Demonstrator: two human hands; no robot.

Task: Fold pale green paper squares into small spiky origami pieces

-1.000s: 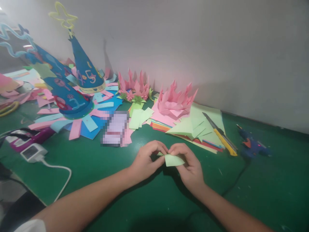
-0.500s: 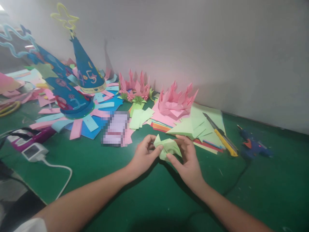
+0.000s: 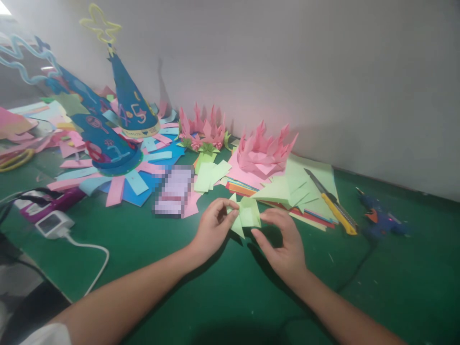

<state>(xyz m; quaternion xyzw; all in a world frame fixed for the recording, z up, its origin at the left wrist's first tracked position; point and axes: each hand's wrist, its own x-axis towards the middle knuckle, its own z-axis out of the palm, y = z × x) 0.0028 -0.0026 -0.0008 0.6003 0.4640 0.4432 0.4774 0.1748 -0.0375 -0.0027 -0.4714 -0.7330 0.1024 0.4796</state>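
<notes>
A small piece of folded light-green paper (image 3: 249,213) is held just above the green tabletop, its flaps spread and pointed. My left hand (image 3: 214,230) pinches its left side between thumb and fingers. On the other side, my right hand (image 3: 283,239) has thumb and forefinger apart, with the fingertips close to the paper's right edge; whether they touch it I cannot tell. Behind the hands, a pink paper crown (image 3: 265,151) stands on stacked coloured sheets, and light-green paper sheets (image 3: 294,189) lie beside it.
A yellow utility knife (image 3: 336,208) with its blade out lies at right, near a blue glue gun (image 3: 383,215) with a cord. Leftward are blue cone hats (image 3: 131,103), a second pink crown (image 3: 203,129), a pixelated phone-like rectangle (image 3: 174,191) and a white charger (image 3: 53,224).
The green paper has been turned and opened out flatter. My right thumb has come off it and the right hand has moved slightly right, while my left hand keeps its pinch.
</notes>
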